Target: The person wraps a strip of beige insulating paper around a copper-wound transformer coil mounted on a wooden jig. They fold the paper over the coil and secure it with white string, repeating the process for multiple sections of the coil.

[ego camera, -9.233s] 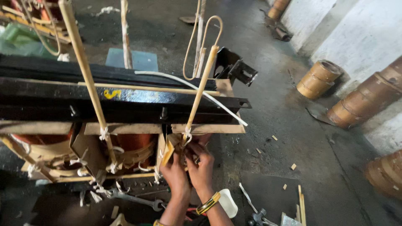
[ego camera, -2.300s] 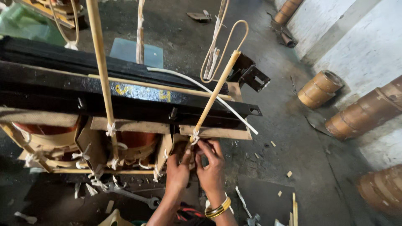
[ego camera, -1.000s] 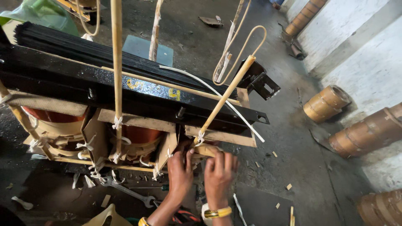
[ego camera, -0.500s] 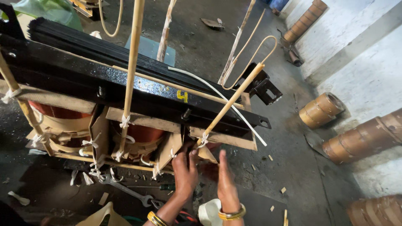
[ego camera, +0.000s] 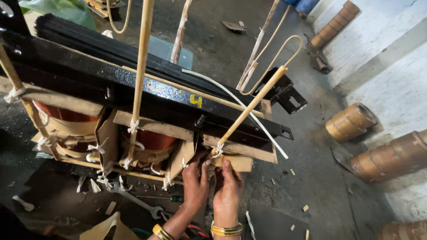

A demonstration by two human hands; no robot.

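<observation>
A large transformer core with a black steel frame [ego camera: 169, 95] stands in front of me, with copper-coloured coils [ego camera: 149, 140] below it. Paper-wrapped leads [ego camera: 251, 106] rise from it, tied with white tape. Both hands are at the right-hand coil, under the wooden strip [ego camera: 242, 150]. My left hand [ego camera: 195, 182] curls its fingers on a brown insulation board piece [ego camera: 238, 163]. My right hand [ego camera: 227, 189] presses against the same piece from below, fingers pointing up. Gold bangles show on both wrists.
A steel wrench [ego camera: 133, 200] and a green-handled screwdriver [ego camera: 175, 198] lie on the floor below the coils, among paper scraps. Brown cylindrical coils [ego camera: 351, 122] lie by the white wall on the right. A green bag [ego camera: 66, 9] sits at the far left.
My view has shifted closer and to the left. Both hands have risen and come together on the board piece under the tied lead; the right hand was lower and more spread before.
</observation>
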